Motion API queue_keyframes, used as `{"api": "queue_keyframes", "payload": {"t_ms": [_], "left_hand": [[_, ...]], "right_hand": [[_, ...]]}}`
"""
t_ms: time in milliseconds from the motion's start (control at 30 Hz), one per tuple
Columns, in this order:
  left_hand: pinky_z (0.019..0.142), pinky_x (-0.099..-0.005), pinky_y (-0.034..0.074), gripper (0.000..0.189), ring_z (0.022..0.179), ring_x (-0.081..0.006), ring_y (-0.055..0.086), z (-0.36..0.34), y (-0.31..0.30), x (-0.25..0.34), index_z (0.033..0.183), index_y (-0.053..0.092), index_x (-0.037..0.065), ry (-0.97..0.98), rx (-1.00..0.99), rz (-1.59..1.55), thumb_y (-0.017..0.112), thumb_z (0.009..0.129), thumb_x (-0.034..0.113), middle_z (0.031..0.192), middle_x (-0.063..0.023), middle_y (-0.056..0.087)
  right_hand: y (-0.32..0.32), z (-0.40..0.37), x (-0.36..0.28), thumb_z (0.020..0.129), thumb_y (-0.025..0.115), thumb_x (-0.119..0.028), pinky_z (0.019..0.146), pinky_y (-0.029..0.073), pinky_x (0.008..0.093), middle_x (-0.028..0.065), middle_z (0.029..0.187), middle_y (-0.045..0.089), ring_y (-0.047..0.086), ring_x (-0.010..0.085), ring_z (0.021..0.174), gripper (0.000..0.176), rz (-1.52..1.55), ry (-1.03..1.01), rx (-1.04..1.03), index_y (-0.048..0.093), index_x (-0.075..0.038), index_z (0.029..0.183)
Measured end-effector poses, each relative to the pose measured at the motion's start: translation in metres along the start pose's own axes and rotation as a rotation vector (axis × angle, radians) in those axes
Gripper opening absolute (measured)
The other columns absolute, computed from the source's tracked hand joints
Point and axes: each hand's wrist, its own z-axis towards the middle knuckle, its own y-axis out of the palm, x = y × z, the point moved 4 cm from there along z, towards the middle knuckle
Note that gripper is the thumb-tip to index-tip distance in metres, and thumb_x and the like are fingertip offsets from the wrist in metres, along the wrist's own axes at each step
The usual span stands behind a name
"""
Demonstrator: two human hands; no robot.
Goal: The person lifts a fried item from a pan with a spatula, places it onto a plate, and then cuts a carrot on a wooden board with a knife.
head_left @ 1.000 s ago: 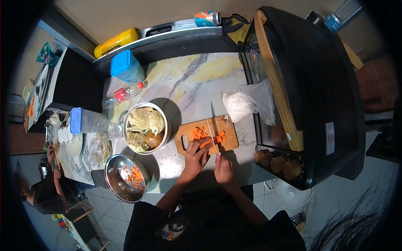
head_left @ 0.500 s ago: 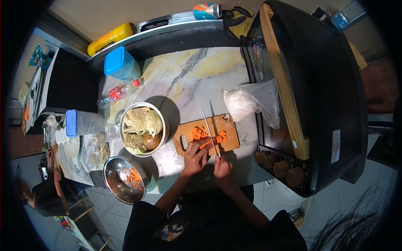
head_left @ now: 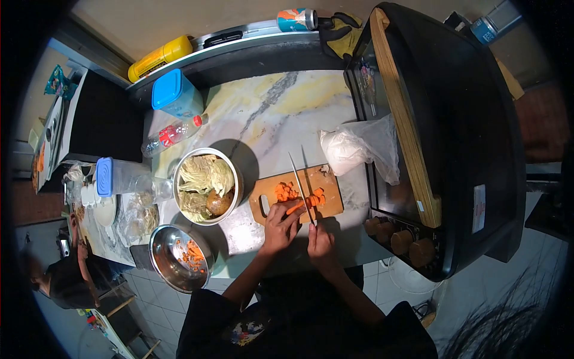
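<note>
A wooden cutting board lies on the counter in front of me. My left hand presses a carrot to the board with its fingers bent over it. In my right hand is the handle of a long kitchen knife, its blade slanting across the carrot and pointing away from me. Chopped carrot pieces lie left of the blade, and more cut carrot sits to its right. The knife's cutting edge is too small to make out against the carrot.
Left of the board stands a pot with cabbage leaves and a brown round vegetable. A steel bowl holds carrot bits near the counter edge. A bag of white contents and a black oven are at right. Another person is far left.
The view has shifted slightly. Both hands, the knife and the carrot keep nearly the same positions on the board.
</note>
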Motion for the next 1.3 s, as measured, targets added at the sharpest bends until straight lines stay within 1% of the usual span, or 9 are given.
{"api": "queue_keyframes", "payload": {"t_ms": [233,333,433,600,833,900,1033,1100,1300], "left_hand": [[0.081,-0.0354,0.044,0.044,0.091,-0.0278,0.053,0.0,0.0,0.001,0.111,0.063,0.011,0.007,0.021,-0.001,0.061,0.069,-0.002,0.107,-0.0085,0.059],[0.08,-0.0355,0.045,0.043,0.09,-0.0276,0.053,-0.001,0.0,0.001,0.11,0.063,0.011,-0.018,-0.003,0.019,0.061,0.069,-0.002,0.107,-0.0083,0.059],[0.08,-0.0355,0.045,0.043,0.089,-0.0276,0.053,-0.001,0.001,0.001,0.109,0.064,0.011,-0.03,-0.004,0.021,0.061,0.069,-0.003,0.106,-0.0082,0.059],[0.081,-0.0351,0.045,0.041,0.091,-0.0273,0.053,0.001,0.001,0.001,0.108,0.064,0.011,-0.034,0.01,0.016,0.062,0.069,-0.002,0.106,-0.0082,0.059],[0.082,-0.0346,0.045,0.042,0.093,-0.0262,0.054,0.001,0.003,-0.001,0.108,0.064,0.01,-0.028,-0.001,0.003,0.061,0.068,-0.004,0.108,-0.0085,0.059],[0.083,-0.0344,0.045,0.045,0.093,-0.026,0.055,0.002,0.002,-0.001,0.108,0.064,0.01,-0.021,0.0,0.004,0.061,0.066,-0.004,0.108,-0.0086,0.06],[0.082,-0.0339,0.045,0.045,0.093,-0.0259,0.055,0.003,0.001,-0.002,0.108,0.065,0.01,-0.021,-0.012,0.001,0.06,0.065,-0.004,0.107,-0.0086,0.06],[0.081,-0.0339,0.046,0.044,0.092,-0.0255,0.056,0.002,0.003,-0.004,0.107,0.066,0.01,0.005,-0.003,0.0,0.06,0.065,-0.004,0.106,-0.0089,0.06],[0.081,-0.0343,0.047,0.045,0.089,-0.025,0.057,0.001,0.005,-0.006,0.107,0.066,0.009,0.054,0.056,-0.011,0.06,0.065,-0.004,0.103,-0.0097,0.061]], "right_hand": [[0.0,0.0,0.001,0.094,0.045,-0.022,0.063,0.04,0.0535,0.026,0.069,0.055,0.052,0.0473,0.068,0.024,0.008,0.006,-0.034,0.052,-0.001,0.085],[0.002,-0.001,0.004,0.094,0.044,-0.021,0.06,0.04,0.0531,0.0257,0.067,0.055,0.053,0.0468,0.066,0.024,-0.072,-0.074,0.039,0.052,0.0,0.084],[0.004,0.0,0.01,0.094,0.044,-0.02,0.057,0.041,0.0525,0.0259,0.067,0.054,0.054,0.0464,0.065,0.025,0.015,-0.136,0.037,0.052,0.0,0.083],[0.004,0.0,0.018,0.094,0.044,-0.022,0.058,0.042,0.0496,0.0262,0.067,0.053,0.054,0.0463,0.066,0.029,0.018,-0.058,-0.022,0.053,0.003,0.081],[-0.001,0.002,0.011,0.093,0.044,-0.024,0.058,0.043,0.0509,0.0265,0.068,0.055,0.055,0.0461,0.067,0.03,-0.03,0.001,-0.05,0.054,0.002,0.084],[0.0,0.002,0.011,0.094,0.043,-0.022,0.057,0.042,0.0498,0.028,0.067,0.054,0.055,0.047,0.068,0.032,-0.01,0.054,-0.03,0.053,0.002,0.075],[-0.003,0.007,0.006,0.094,0.043,-0.021,0.055,0.042,0.0485,0.0278,0.066,0.054,0.055,0.0466,0.068,0.031,0.008,0.098,-0.069,0.053,0.003,0.075],[0.0,0.013,0.007,0.094,0.044,-0.025,0.06,0.045,0.0511,0.0284,0.073,0.057,0.056,0.047,0.072,0.03,0.011,0.119,-0.146,0.053,0.003,0.087],[0.002,0.022,0.003,0.095,0.041,-0.025,0.063,0.045,0.0506,0.0294,0.078,0.057,0.056,0.0469,0.077,0.032,0.085,0.095,-0.111,0.056,0.003,0.088]]}}
